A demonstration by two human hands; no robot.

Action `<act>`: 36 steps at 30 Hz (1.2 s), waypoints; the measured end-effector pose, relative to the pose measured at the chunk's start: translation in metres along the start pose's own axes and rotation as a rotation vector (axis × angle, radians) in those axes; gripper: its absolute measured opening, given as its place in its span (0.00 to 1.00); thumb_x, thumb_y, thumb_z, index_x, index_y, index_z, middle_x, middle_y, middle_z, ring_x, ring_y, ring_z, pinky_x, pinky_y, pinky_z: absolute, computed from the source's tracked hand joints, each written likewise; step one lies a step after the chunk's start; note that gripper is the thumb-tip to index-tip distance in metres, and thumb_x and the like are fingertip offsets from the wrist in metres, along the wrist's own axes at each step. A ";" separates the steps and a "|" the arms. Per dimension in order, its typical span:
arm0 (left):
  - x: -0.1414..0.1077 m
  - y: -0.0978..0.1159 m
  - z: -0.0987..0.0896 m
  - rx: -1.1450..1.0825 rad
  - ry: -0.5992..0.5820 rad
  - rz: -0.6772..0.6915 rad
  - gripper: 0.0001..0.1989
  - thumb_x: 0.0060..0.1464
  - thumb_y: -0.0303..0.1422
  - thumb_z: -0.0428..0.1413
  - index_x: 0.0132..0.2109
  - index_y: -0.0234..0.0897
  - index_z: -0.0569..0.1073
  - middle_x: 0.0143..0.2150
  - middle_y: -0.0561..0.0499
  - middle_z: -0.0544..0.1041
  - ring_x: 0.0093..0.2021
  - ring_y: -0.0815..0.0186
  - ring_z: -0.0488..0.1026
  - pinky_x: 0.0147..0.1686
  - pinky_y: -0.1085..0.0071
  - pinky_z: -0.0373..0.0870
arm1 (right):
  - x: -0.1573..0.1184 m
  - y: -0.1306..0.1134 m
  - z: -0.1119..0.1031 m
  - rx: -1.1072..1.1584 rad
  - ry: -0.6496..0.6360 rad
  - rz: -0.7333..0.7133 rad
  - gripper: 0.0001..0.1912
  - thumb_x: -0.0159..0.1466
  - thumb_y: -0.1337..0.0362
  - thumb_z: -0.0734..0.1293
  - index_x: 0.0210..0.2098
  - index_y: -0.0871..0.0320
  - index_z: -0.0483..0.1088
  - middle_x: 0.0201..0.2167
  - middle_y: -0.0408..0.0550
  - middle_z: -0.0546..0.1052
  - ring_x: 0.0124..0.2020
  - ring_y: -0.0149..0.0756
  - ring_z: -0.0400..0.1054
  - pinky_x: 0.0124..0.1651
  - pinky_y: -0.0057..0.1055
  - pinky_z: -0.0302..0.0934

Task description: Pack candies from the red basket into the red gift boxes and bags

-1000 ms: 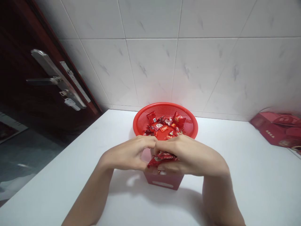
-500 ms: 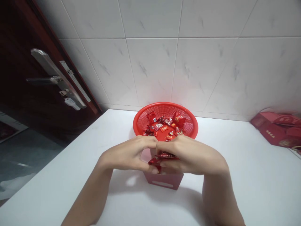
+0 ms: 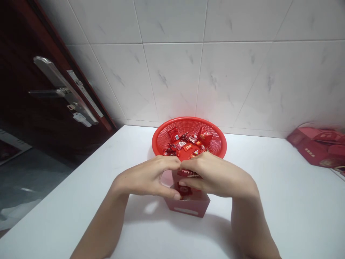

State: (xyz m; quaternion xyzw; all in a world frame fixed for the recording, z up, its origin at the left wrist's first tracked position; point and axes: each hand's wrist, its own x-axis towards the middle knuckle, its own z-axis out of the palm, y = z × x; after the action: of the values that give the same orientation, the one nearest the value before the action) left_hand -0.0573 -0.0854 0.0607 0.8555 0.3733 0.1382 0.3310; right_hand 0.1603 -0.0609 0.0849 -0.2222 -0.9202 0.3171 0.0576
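Observation:
A small open pinkish-red box [image 3: 187,208] stands on the white table, with red-wrapped candy [image 3: 185,190] lying inside it. My left hand [image 3: 151,178] curves around its left side, thumb at the near rim and fingers toward the far rim. Over the opening, my right hand [image 3: 215,176] has its fingers and thumb around a red candy packet [image 3: 188,173] with pale lettering. Its fingers hide part of the packet and of the box's far side. The fingertips of both hands meet above the box.
Just behind the box sits a red perforated basket [image 3: 219,138] holding several wrapped candies [image 3: 188,146]. Folded red boxes [image 3: 315,145] lie at the right, near the tiled wall [image 3: 172,79]. A dark door [image 3: 24,86] with a metal handle is on the left.
My right hand has shifted slightly up and left, its thumb lifted. Red packets that stuck up at the near rim now sit lower, showing more of the box's inside. My left hand stays.

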 end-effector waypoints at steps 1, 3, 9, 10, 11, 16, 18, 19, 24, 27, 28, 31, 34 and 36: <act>0.000 0.000 0.000 0.000 0.005 0.005 0.18 0.54 0.46 0.63 0.46 0.39 0.78 0.41 0.49 0.77 0.43 0.60 0.73 0.45 0.67 0.70 | 0.000 0.000 0.000 0.004 0.015 -0.002 0.06 0.66 0.70 0.63 0.33 0.58 0.71 0.24 0.41 0.73 0.24 0.27 0.62 0.27 0.27 0.48; 0.000 0.000 0.000 -0.005 0.006 0.004 0.17 0.53 0.45 0.64 0.45 0.39 0.77 0.41 0.49 0.77 0.44 0.60 0.73 0.46 0.67 0.70 | -0.002 0.001 -0.001 0.003 0.064 0.007 0.06 0.67 0.67 0.64 0.33 0.58 0.69 0.24 0.40 0.72 0.23 0.27 0.61 0.27 0.27 0.47; 0.001 0.005 -0.001 -0.039 -0.033 -0.072 0.13 0.52 0.41 0.65 0.39 0.38 0.76 0.42 0.50 0.77 0.44 0.60 0.73 0.45 0.68 0.69 | -0.010 -0.002 -0.005 0.091 0.208 0.015 0.10 0.68 0.57 0.63 0.35 0.55 0.61 0.21 0.36 0.65 0.21 0.27 0.56 0.26 0.28 0.46; 0.001 0.005 -0.001 -0.042 -0.033 -0.080 0.12 0.52 0.41 0.65 0.39 0.38 0.76 0.42 0.51 0.77 0.44 0.60 0.73 0.44 0.68 0.69 | -0.010 -0.002 -0.005 0.109 0.216 0.010 0.09 0.68 0.58 0.63 0.35 0.55 0.60 0.21 0.35 0.65 0.21 0.27 0.55 0.26 0.28 0.46; 0.002 0.005 -0.002 -0.042 -0.030 -0.086 0.12 0.51 0.40 0.65 0.38 0.38 0.76 0.41 0.51 0.77 0.43 0.60 0.73 0.43 0.69 0.69 | -0.010 -0.002 -0.005 0.122 0.216 0.008 0.09 0.68 0.60 0.63 0.34 0.55 0.58 0.22 0.35 0.64 0.21 0.27 0.55 0.26 0.28 0.45; 0.002 0.000 -0.004 -0.004 -0.011 -0.065 0.15 0.52 0.44 0.64 0.40 0.37 0.76 0.39 0.50 0.77 0.42 0.60 0.73 0.44 0.67 0.69 | -0.003 0.000 -0.003 0.126 0.222 0.014 0.11 0.64 0.67 0.62 0.30 0.54 0.53 0.22 0.36 0.62 0.23 0.28 0.54 0.26 0.28 0.45; 0.000 -0.001 -0.003 0.014 0.003 -0.041 0.18 0.53 0.46 0.63 0.43 0.38 0.76 0.41 0.50 0.78 0.44 0.59 0.73 0.45 0.66 0.69 | -0.001 0.002 -0.003 0.112 0.228 0.002 0.10 0.64 0.67 0.62 0.29 0.55 0.55 0.24 0.37 0.64 0.24 0.28 0.54 0.27 0.28 0.45; -0.001 -0.001 -0.002 0.023 0.013 -0.038 0.19 0.53 0.47 0.63 0.45 0.39 0.76 0.42 0.49 0.78 0.45 0.58 0.73 0.46 0.66 0.69 | 0.000 0.002 -0.003 0.108 0.220 -0.002 0.10 0.64 0.67 0.63 0.29 0.55 0.56 0.24 0.38 0.65 0.25 0.28 0.55 0.27 0.28 0.45; -0.006 0.004 0.003 0.035 0.047 -0.030 0.21 0.54 0.48 0.62 0.50 0.41 0.76 0.44 0.48 0.78 0.47 0.57 0.73 0.47 0.65 0.69 | -0.006 -0.002 -0.001 0.076 0.130 0.026 0.07 0.66 0.68 0.64 0.31 0.57 0.64 0.26 0.39 0.70 0.25 0.27 0.59 0.28 0.27 0.46; -0.006 0.007 0.003 0.033 0.035 -0.023 0.20 0.55 0.48 0.62 0.49 0.41 0.76 0.43 0.49 0.77 0.45 0.58 0.73 0.46 0.66 0.69 | -0.008 -0.005 0.002 -0.008 0.083 0.070 0.04 0.65 0.70 0.64 0.34 0.57 0.67 0.26 0.40 0.72 0.24 0.27 0.59 0.29 0.28 0.45; -0.005 0.008 0.003 0.034 0.027 -0.035 0.19 0.55 0.47 0.62 0.48 0.41 0.76 0.42 0.49 0.77 0.44 0.59 0.73 0.44 0.67 0.69 | -0.007 -0.006 0.004 -0.035 0.057 0.081 0.03 0.64 0.71 0.64 0.35 0.57 0.68 0.26 0.39 0.72 0.24 0.27 0.59 0.29 0.28 0.45; -0.004 0.010 0.001 0.027 0.006 -0.073 0.15 0.56 0.45 0.62 0.44 0.40 0.77 0.40 0.51 0.76 0.40 0.62 0.72 0.40 0.69 0.67 | -0.002 -0.008 0.009 -0.097 -0.015 0.092 0.01 0.64 0.68 0.65 0.36 0.56 0.69 0.26 0.39 0.72 0.23 0.28 0.60 0.28 0.29 0.44; -0.005 0.013 0.001 0.021 0.004 -0.063 0.14 0.57 0.43 0.61 0.45 0.40 0.76 0.41 0.50 0.75 0.40 0.62 0.72 0.41 0.70 0.66 | 0.001 -0.008 0.011 -0.143 -0.036 0.095 0.02 0.64 0.66 0.66 0.36 0.57 0.70 0.26 0.40 0.72 0.24 0.29 0.60 0.28 0.29 0.44; -0.006 0.014 0.002 0.026 0.009 -0.055 0.15 0.57 0.43 0.61 0.46 0.41 0.76 0.42 0.50 0.75 0.41 0.61 0.72 0.41 0.70 0.66 | 0.000 -0.008 0.010 -0.141 -0.059 0.098 0.03 0.65 0.68 0.64 0.38 0.57 0.71 0.27 0.41 0.73 0.23 0.29 0.60 0.28 0.29 0.45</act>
State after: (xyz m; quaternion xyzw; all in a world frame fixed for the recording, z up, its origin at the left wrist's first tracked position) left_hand -0.0523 -0.0981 0.0688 0.8487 0.3997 0.1281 0.3218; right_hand 0.1550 -0.0720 0.0815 -0.2611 -0.9295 0.2606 -0.0007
